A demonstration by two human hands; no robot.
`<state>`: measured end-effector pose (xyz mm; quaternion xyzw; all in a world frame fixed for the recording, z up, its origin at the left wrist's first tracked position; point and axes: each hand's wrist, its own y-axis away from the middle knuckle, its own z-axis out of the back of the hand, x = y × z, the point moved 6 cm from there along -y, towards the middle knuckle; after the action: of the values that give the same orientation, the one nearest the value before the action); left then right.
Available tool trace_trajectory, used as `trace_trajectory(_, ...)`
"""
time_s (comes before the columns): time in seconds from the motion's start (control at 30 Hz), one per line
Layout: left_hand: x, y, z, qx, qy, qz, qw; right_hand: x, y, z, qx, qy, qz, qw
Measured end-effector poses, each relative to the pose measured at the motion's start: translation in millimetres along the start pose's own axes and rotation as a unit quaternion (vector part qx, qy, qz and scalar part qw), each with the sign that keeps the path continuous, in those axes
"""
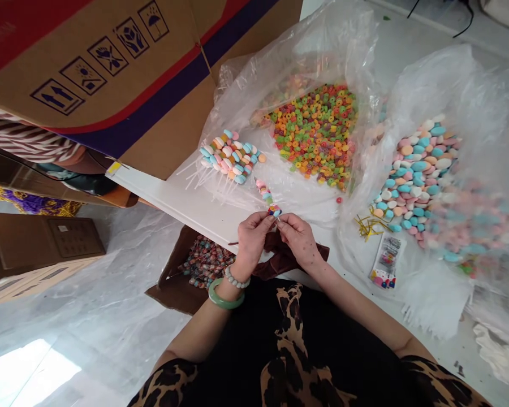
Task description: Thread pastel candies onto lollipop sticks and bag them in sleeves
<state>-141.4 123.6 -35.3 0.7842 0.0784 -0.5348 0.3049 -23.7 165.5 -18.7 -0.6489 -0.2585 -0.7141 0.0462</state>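
My left hand (253,236), with a beaded bracelet and a green bangle on its wrist, pinches the lower end of a candy skewer (264,193) in a printed clear wrapper. The fingertips of my right hand (299,238) are closed at the same end, by the stick; whether a tie is between them I cannot make out. The skewer points away from me, over the white table. Just beyond it lies a pile of marshmallow skewers (231,155) with white sticks. Gold twist ties (371,226) and printed wrappers (388,260) lie to the right.
Behind the skewers, a clear bag holds ring gummies (318,135). Another bag at right holds pastel marshmallows (419,169). A large cardboard box (165,147) stands at the left. Below the table edge, an open carton (173,271) holds wrapped candies. Brown cloth (275,263) lies under my hands.
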Motion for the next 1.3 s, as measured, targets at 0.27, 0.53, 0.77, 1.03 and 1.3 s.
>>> trace_trajectory(0.27, -29, 6, 8.8, -0.055, -0.228, -0.126, 0.964, 8, 7, 3, -0.041, 0.194, 0.074, 0.977)
trace_trajectory(0.53, -34, 3, 4.4, 0.039, -0.345, -0.222, 0.911, 5, 6, 9, -0.026, 0.127, 0.023, 0.991)
trace_trajectory(0.77, -38, 25, -14.5, 0.019, -0.591, -0.428, 0.683, 4, 2, 5, -0.062, 0.165, 0.039, 0.984)
trace_trajectory(1.03, -23, 40, -21.6, 0.054, -0.526, -0.429, 0.733, 4, -4, 10, -0.079, 0.104, 0.054, 0.99)
trace_trajectory(1.3, -29, 29, -0.9, -0.053, -0.365, -0.265, 0.891, 9, 7, 6, -0.011, 0.148, 0.071, 0.986)
